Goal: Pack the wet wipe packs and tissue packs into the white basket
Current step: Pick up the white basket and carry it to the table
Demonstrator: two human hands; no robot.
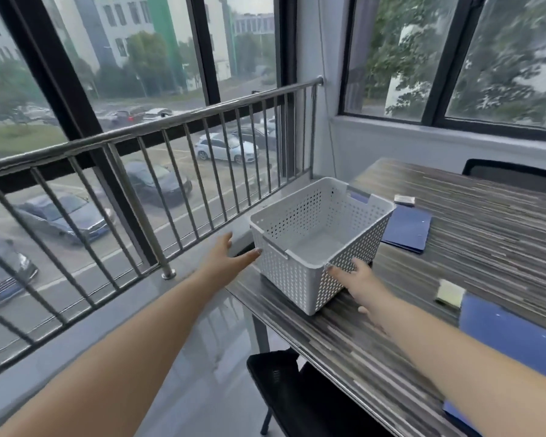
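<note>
While our open left hand and right hand flank the empty white basket, gripping nothing, all packing remains

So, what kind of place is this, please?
Probably an office or meeting room on an upper floor: a long striped table with blue folders, a black chair, and big windows over a car park.

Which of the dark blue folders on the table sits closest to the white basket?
The flat dark blue folder just right of the white perforated plastic basket, not the one at the frame's edge.
</note>
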